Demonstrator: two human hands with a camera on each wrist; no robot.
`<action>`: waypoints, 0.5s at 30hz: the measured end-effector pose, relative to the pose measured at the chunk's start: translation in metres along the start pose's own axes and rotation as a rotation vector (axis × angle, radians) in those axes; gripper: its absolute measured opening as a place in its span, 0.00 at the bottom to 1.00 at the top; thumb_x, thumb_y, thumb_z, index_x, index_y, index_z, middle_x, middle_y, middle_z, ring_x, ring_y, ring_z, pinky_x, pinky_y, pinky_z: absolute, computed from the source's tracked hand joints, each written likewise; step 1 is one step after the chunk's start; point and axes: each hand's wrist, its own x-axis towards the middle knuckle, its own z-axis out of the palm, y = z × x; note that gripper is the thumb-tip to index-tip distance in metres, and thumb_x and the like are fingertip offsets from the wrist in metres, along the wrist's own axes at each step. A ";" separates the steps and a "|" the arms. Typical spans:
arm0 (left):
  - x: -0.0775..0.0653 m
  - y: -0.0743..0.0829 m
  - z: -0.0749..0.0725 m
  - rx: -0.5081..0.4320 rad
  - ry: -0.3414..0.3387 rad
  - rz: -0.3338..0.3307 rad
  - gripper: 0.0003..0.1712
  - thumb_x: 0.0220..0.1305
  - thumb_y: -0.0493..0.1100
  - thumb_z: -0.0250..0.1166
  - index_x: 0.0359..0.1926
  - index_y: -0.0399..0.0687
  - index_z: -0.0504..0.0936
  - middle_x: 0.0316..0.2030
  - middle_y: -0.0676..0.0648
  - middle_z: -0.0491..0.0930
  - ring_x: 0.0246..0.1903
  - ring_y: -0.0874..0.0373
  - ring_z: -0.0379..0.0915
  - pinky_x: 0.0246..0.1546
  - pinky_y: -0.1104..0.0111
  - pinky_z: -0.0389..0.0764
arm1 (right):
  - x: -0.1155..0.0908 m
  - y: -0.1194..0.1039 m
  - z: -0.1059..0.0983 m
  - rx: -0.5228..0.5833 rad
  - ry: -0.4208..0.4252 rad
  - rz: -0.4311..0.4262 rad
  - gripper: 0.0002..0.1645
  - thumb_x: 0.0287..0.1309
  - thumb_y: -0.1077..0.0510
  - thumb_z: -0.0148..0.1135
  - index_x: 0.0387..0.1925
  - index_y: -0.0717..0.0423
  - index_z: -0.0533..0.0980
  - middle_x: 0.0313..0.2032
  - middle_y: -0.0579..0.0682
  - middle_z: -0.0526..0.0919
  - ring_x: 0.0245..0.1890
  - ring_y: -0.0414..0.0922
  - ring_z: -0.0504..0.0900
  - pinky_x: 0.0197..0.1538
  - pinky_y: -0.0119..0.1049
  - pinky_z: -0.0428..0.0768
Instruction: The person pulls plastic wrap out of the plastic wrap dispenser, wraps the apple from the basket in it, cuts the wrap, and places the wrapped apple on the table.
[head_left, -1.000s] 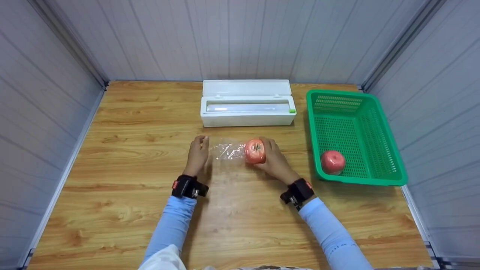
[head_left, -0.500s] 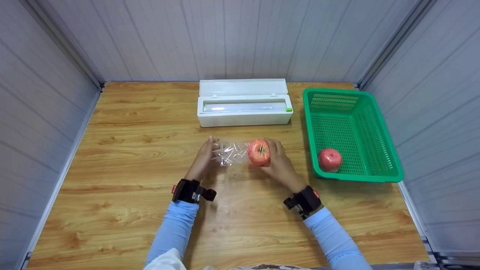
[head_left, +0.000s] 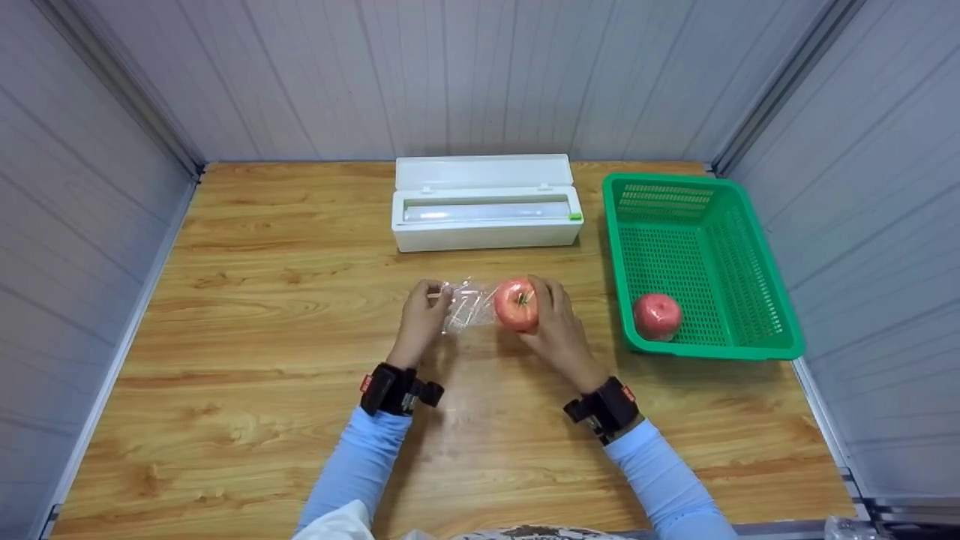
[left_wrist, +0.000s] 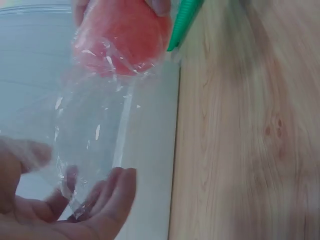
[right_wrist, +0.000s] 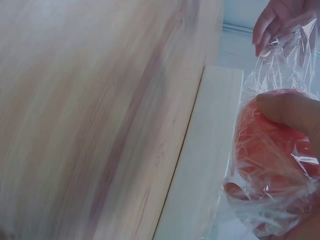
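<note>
A red apple [head_left: 516, 304] wrapped in clear plastic is in my right hand [head_left: 556, 330], above the middle of the table. In the right wrist view my thumb [right_wrist: 287, 112] lies across the apple's top through the film. A loose tail of plastic wrap [head_left: 469, 306] stretches left from the apple. My left hand [head_left: 426, 319] has its fingers curled round the end of that tail. The left wrist view shows the film [left_wrist: 92, 120] running from the apple down between thumb and fingers, the thumb standing apart from the fingertips.
A white cling film box [head_left: 487, 238] with its lid raised and a film roll inside stands behind the hands. At the right, a green basket [head_left: 791, 330] holds another apple [head_left: 657, 316]. Pale panel walls [head_left: 480, 82] close in the wooden table [head_left: 225, 390].
My left hand has moved right, from beside the film tail to its end, and its fingers have curled in. The apple has shifted slightly right in my right hand.
</note>
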 end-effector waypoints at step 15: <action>0.004 -0.002 -0.013 0.137 0.146 0.196 0.12 0.71 0.42 0.48 0.43 0.37 0.72 0.32 0.40 0.78 0.29 0.48 0.75 0.24 0.71 0.77 | -0.008 -0.013 -0.008 0.198 -0.021 -0.059 0.52 0.34 0.59 0.77 0.62 0.59 0.59 0.57 0.60 0.65 0.58 0.54 0.69 0.61 0.50 0.72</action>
